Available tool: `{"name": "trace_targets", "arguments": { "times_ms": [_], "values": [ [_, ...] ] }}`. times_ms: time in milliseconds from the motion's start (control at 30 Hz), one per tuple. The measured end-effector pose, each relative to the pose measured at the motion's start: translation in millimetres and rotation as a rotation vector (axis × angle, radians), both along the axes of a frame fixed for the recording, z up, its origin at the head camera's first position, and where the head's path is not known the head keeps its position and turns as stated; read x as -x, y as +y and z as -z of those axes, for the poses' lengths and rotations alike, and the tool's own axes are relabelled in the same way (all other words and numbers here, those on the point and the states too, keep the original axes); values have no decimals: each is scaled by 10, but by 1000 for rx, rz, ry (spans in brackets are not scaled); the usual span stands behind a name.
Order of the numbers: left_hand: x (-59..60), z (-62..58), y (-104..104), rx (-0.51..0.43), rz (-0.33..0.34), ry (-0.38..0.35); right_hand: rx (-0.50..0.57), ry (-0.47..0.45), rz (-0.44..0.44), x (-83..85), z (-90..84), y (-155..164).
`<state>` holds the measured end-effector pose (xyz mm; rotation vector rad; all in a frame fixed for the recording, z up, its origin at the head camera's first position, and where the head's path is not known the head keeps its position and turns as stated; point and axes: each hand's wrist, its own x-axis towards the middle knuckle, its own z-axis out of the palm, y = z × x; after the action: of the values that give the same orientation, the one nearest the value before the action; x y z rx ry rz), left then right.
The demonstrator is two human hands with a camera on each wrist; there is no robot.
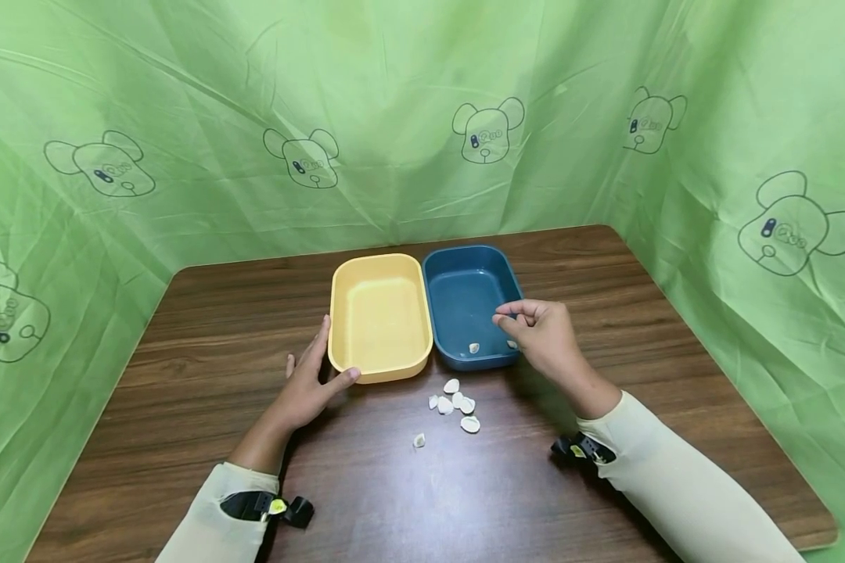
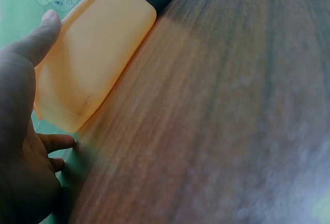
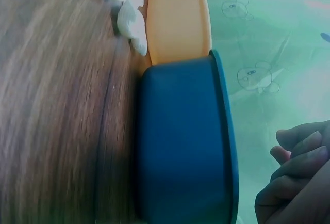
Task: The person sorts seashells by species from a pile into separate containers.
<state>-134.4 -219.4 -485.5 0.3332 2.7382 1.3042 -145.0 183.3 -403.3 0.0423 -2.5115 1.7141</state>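
Seen from the head, my left hand [image 1: 308, 391] rests against the near left corner of a yellow tray [image 1: 380, 374], thumb in front and straight fingers along its side. My right hand [image 1: 545, 336] is over the near right part of a blue tray [image 1: 465, 293]. Its thumb and index fingertips come close together, and whether anything is between them cannot be made out. One white seashell [image 1: 474, 348] lies inside the blue tray, and another shell [image 1: 512, 344] is partly hidden by the right hand. On the table in front lie several white shells [image 1: 445, 406].
The two trays stand side by side on a dark wooden table [image 1: 239, 328]. A single shell [image 1: 418, 441] lies apart, closer to me. Green fabric [image 1: 394, 117] with printed bear faces hangs behind the table and at both sides.
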Motion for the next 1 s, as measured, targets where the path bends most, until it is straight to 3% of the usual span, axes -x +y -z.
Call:
{"name": "trace_targets", "arguments": {
  "times_ms": [500, 1000],
  "values": [
    [-10, -20, 7, 4, -2, -2, 37, 66, -135, -224, -90, -194],
    [-7, -18, 6, 3, 3, 7, 92, -5, -287, -468, 9, -421]
  ]
}}
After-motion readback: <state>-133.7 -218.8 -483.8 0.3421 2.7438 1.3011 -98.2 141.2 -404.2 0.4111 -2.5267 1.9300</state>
